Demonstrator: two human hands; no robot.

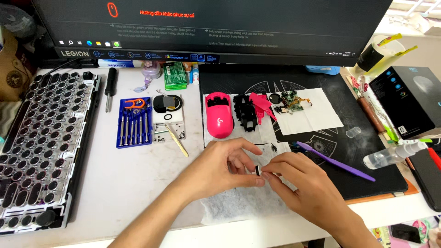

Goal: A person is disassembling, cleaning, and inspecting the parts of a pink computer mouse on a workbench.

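White tissue sheet (239, 202) spread beneath both hands, reaching almost to the near desk edge (275, 232). Open white desk surface to the left of the left hand (220, 170), bounded further left by a round-keyed keyboard (41, 147). Less room to the right of the right hand (301, 183): a purple plastic pry tool (335, 160) lying slantwise just beside it on the black desk mat (367, 151), then a clear spray bottle (390, 155). Beyond the fingertips, a pink mouse shell (219, 115), black inner frame (243, 112) and small green circuit board (290, 102) on more tissue, below a dark monitor (220, 27). Hands together, forearms angled in from the near edge, thumbs and forefingers of both pinching a small black wheel-like part (258, 170) between them, other fingers loosely curled.
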